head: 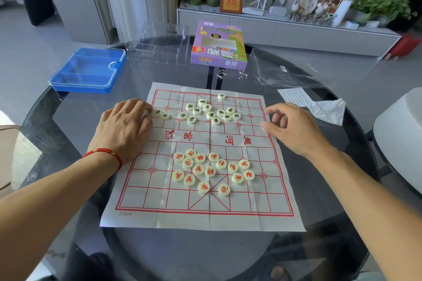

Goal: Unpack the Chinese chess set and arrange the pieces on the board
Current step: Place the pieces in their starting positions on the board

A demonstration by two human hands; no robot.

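Red pieces (206,172) sit heaped between your wrists, black pieces (211,110) beyond your fingertips, so unpacking is done, arranging barely begun: your left hand (124,126) presses the board (262,217) edge, your right hand (293,126) hovers loosely curled, holding nothing.

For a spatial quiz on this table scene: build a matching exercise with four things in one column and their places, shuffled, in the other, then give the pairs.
Things:
1. blue case
2. purple box
3. red-lettered pieces
4. dark-lettered pieces

Places:
A. far half of the board
B. near half of the board
C. table's far left
D. beyond the board's far edge, centre

Pairs: 1-C, 2-D, 3-B, 4-A
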